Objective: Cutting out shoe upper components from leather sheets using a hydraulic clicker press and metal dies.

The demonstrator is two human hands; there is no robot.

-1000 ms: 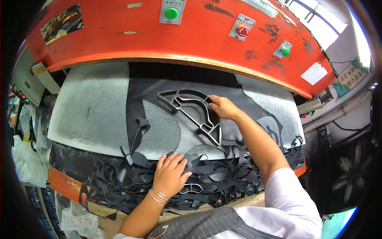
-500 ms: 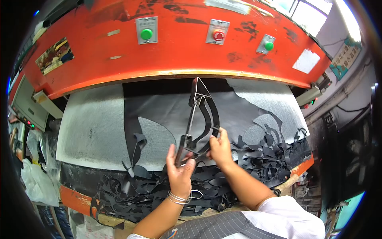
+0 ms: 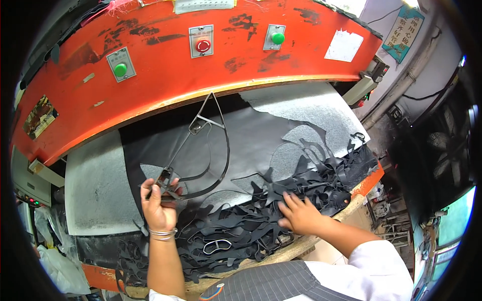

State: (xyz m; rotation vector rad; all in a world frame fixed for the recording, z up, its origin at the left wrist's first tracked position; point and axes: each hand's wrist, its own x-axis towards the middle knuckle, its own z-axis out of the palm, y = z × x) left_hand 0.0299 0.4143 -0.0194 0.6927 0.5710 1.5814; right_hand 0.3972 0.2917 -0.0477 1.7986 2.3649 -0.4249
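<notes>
A curved metal cutting die (image 3: 227, 150), an open frame with thin walls, stands tilted over the black leather sheet (image 3: 150, 138). My left hand (image 3: 159, 213) grips its near corner, thumb and fingers closed around the metal. The die's far tip reaches up to the lower edge of the red machine. My right hand (image 3: 301, 215) is off the die, palm down with fingers spread, on the heap of black leather scraps (image 3: 211, 228) along the near edge. A smaller metal loop (image 3: 217, 241) lies among those scraps.
A red press beam (image 3: 160, 65) spans the back, with two green buttons and a red one (image 3: 203, 45). Under the leather is a pale cutting board (image 3: 93, 185). A wooden rail (image 3: 346, 210) runs along the near side. Plastic bags (image 3: 57, 266) hang at left.
My right hand has let go of the die and moved right onto the scraps. My left hand keeps the die, now farther left. The view has turned to the right.
</notes>
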